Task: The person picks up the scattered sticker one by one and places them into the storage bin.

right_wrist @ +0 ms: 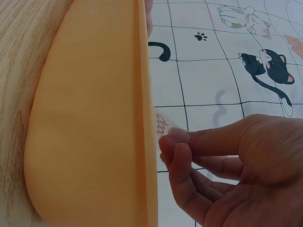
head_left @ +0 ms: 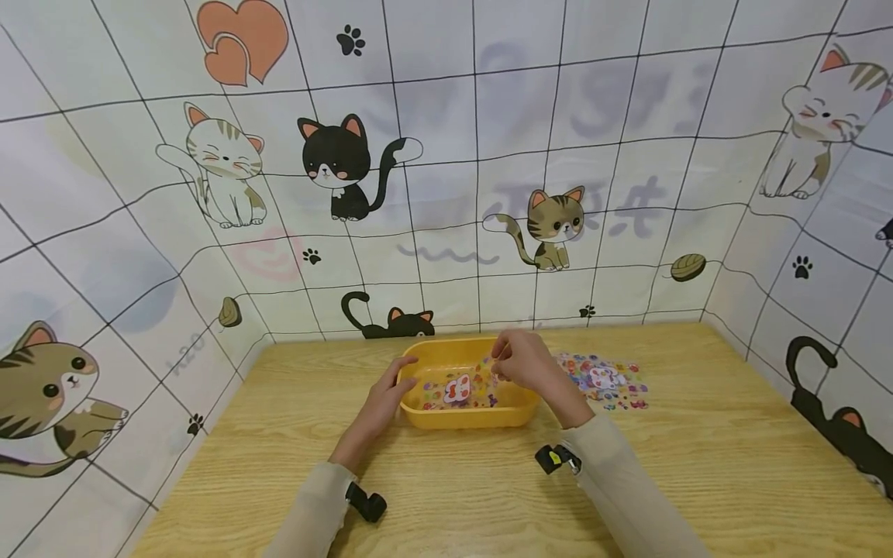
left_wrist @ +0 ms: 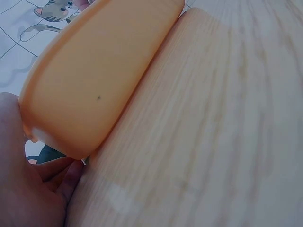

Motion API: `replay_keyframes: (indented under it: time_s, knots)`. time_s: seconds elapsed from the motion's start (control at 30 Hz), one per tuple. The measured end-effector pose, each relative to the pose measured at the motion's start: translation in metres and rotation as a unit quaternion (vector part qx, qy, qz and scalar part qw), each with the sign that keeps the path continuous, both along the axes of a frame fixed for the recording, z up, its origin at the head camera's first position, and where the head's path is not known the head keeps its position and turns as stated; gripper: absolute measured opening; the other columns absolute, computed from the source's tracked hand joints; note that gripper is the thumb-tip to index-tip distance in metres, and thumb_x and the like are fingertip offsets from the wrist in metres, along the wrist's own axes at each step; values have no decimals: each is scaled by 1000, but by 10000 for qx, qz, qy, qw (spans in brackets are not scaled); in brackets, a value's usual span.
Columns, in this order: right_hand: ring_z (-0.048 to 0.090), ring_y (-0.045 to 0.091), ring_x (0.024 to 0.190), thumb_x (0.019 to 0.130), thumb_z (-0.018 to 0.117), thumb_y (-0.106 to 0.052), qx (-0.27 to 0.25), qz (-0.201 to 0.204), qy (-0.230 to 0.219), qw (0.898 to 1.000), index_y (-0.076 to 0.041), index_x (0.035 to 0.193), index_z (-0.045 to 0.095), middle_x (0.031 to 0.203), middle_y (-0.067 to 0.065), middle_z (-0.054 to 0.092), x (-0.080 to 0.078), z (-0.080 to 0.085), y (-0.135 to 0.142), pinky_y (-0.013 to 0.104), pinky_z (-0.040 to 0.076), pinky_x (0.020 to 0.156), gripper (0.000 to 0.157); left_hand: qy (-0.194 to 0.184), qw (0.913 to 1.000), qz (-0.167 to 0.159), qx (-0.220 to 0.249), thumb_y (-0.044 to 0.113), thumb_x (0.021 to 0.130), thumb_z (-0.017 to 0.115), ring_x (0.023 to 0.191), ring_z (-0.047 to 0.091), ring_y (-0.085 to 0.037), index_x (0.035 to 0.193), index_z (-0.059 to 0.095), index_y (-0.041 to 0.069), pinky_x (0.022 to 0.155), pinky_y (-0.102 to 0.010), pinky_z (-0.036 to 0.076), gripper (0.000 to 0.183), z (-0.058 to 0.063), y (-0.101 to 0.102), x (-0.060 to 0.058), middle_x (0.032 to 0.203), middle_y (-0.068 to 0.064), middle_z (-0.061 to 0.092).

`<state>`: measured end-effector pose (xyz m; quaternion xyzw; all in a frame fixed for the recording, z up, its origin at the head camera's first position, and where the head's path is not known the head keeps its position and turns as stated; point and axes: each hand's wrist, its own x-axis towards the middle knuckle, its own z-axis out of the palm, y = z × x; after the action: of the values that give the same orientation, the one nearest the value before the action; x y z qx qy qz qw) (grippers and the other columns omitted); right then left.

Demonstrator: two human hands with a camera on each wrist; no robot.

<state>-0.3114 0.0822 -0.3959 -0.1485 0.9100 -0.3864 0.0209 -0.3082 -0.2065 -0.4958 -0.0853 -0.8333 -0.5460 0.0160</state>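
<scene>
Your left hand [head_left: 384, 394] grips the left end of the yellow tray [head_left: 467, 419], centre of the frame; your right hand [head_left: 525, 360], apart from it, pinches a translucent piece [right_wrist: 163, 124] near the tray's right end. Whether that piece belongs to the patterned sheet [head_left: 456, 389] inside is unclear. It looks thin, so a light pinch could let it slip, a hard tug might tear it, and a slack left grip could let the tray slide. Count two hands, one tray, and two patterned sheets, the second sheet [head_left: 605, 378] lying on the table [head_left: 453, 496] at centre right.
</scene>
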Motion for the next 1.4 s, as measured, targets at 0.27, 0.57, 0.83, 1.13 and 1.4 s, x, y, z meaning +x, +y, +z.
replay_keyframes:
  time_s: [0.27,0.57,0.83,1.13,1.4]
  knots:
    - [67,17,69,92,72,-4,187,-15,28,9998,0,102,72,91,11,75,0,2,-1,28,51,59,11,-15,10000,-7,17,28,107,51,158,29,-28,149,50,27,127,-54,26,41,1,-1,1,165,-5,40]
    - [59,14,63,98,68,-17,546,90,79,9984,-2,106,80,87,12,77,-1,1,-1,26,44,54,20,-52,10000,50,-16,28,107,52,158,29,-27,149,51,24,127,-54,26,42,-1,0,2,164,-5,41]
    - [41,11,49,100,65,-25,708,253,-100,9971,-4,101,82,57,-2,56,-1,-2,-2,24,32,48,27,-4,10000,-1,8,28,108,50,158,29,-29,149,49,26,127,-56,26,42,-1,0,2,165,-5,38]
    - [33,10,47,101,65,-27,818,222,-181,9962,-5,101,82,53,-5,42,-2,-6,-3,24,27,47,28,-47,10000,22,51,29,108,50,158,28,-28,148,50,28,128,-54,25,40,1,1,3,166,-5,38]
    - [24,10,45,102,63,-29,862,331,-319,9952,-4,76,78,50,-7,27,-2,-10,-3,25,21,45,39,-57,9999,52,64,28,108,50,158,30,-28,147,51,29,128,-54,25,39,1,1,3,166,-5,38]
